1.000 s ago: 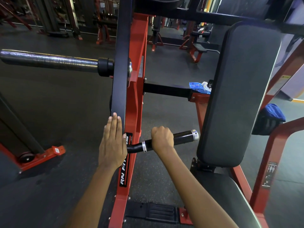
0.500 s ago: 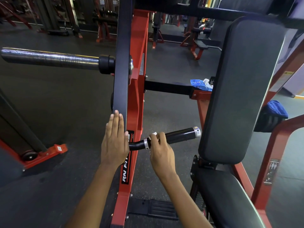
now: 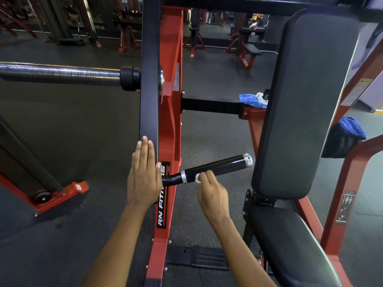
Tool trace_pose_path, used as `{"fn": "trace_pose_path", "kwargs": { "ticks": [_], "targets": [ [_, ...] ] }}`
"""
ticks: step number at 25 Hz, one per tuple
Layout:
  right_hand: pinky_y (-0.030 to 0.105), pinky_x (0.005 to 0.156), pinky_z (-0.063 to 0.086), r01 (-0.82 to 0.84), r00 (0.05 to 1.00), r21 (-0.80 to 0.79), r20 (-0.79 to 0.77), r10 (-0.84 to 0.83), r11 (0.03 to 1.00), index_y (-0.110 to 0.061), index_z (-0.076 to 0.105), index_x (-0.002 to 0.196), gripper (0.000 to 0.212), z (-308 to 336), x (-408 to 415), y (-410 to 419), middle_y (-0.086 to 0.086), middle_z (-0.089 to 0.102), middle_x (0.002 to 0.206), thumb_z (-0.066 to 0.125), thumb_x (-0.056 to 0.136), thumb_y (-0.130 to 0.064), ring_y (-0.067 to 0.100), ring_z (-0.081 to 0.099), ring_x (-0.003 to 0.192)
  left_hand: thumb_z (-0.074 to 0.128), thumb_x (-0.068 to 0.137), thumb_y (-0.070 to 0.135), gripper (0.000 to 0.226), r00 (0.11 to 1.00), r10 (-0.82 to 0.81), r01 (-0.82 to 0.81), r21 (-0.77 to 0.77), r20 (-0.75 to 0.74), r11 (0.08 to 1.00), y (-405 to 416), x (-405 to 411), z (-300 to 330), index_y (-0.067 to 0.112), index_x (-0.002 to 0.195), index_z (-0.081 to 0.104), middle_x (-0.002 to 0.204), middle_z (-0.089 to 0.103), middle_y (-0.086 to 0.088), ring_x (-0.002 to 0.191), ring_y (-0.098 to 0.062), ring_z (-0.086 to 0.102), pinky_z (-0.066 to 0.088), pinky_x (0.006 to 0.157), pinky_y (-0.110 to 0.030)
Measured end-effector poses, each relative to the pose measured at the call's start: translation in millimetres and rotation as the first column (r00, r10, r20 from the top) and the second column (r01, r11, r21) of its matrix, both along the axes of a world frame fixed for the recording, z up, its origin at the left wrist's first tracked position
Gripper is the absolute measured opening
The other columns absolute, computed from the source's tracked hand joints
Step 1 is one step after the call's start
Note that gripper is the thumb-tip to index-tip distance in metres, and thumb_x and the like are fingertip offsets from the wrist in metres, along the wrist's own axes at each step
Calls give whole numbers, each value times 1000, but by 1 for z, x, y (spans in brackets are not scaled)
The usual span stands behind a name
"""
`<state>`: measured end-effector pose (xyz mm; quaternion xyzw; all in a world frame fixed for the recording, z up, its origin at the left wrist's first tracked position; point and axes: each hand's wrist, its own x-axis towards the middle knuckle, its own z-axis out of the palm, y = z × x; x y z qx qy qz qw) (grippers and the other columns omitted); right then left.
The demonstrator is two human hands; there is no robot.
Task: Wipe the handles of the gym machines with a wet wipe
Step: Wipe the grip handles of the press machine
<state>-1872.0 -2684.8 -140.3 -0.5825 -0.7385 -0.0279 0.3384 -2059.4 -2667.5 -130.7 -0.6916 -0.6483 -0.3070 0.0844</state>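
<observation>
The wet wipe [image 3: 196,178] is being pinched by the right hand [image 3: 211,193] against the handle [image 3: 215,168] (its outer end seemingly left), while the flat-fingered left hand [image 3: 144,177] is being rested on the black upright [image 3: 149,79].

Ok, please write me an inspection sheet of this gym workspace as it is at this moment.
Surface: dark rubber floor, nothing lying on it nearby.
Job's things: black handle with silver end cap; white wet wipe pressed to it near the inner ring.
Clutter: blue wipes packet on the frame; blue cloth behind the back pad.
Hands: left hand flat on the black upright; right hand pinches the wipe.
Cables: nothing seen.
Surroundings: chrome weight sleeve, other red machines behind.
</observation>
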Motion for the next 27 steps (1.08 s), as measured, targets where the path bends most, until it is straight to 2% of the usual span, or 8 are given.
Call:
{"fn": "trace_pose_path", "kwargs": {
  "ticks": [5, 9, 14, 18, 23, 27],
  "targets": [
    [8, 42, 16, 150, 987, 39, -56, -148, 988, -7, 59, 78, 23, 9, 43, 5, 2, 55, 77, 67, 70, 12, 9, 33, 46, 21, 101, 27, 58, 1000, 0, 0, 4, 12, 1000, 1, 0, 0, 2, 151, 9, 161, 3, -13, 149, -22, -1, 24, 117, -49],
    [17, 40, 27, 247, 959, 45, -154, -237, 968, -6, 59, 81, 20, 14, 73, 12, 4, 56, 83, 62, 74, 13, 16, 38, 47, 22, 101, 26, 58, 1000, -4, 4, 13, 18, 1000, 1, 0, -1, 2, 151, 8, 160, 5, -13, 149, -23, -1, 24, 117, -49],
    [10, 45, 22, 332, 917, 13, -237, -320, 943, -4, 58, 86, 14, 15, 86, 17, 6, 53, 87, 55, 81, 9, 18, 43, 53, 21, 101, 26, 58, 1000, 0, 0, 10, 17, 1000, 2, 0, -2, 2, 151, 8, 160, 4, -13, 149, -22, -1, 25, 116, -50],
    [9, 46, 23, 305, 913, 10, -287, -289, 952, -5, 57, 83, 18, 14, 72, 13, 5, 53, 87, 55, 78, 12, 16, 42, 54, 22, 100, 25, 58, 1000, 4, -4, 5, 11, 1000, 2, 1, -2, 2, 151, 7, 161, 3, -13, 149, -22, -2, 26, 116, -50],
    [8, 42, 25, 178, 946, 0, -276, -171, 984, -4, 58, 81, 18, 2, 25, 6, 5, 55, 87, 60, 76, 13, 7, 41, 53, 21, 101, 25, 57, 1000, 6, -6, 6, 2, 1000, 2, 1, -1, 1, 151, 8, 160, 4, -14, 149, -24, 0, 24, 117, -50],
    [9, 42, 33, 56, 970, -1, -236, -55, 998, -4, 58, 80, 21, -10, -12, 1, 6, 56, 83, 62, 72, 16, 8, 43, 49, 20, 100, 25, 58, 1000, 5, -5, 9, -8, 1000, 2, 1, -1, 0, 151, 7, 160, 4, -15, 149, -25, 0, 20, 118, -48]
  ]
}}
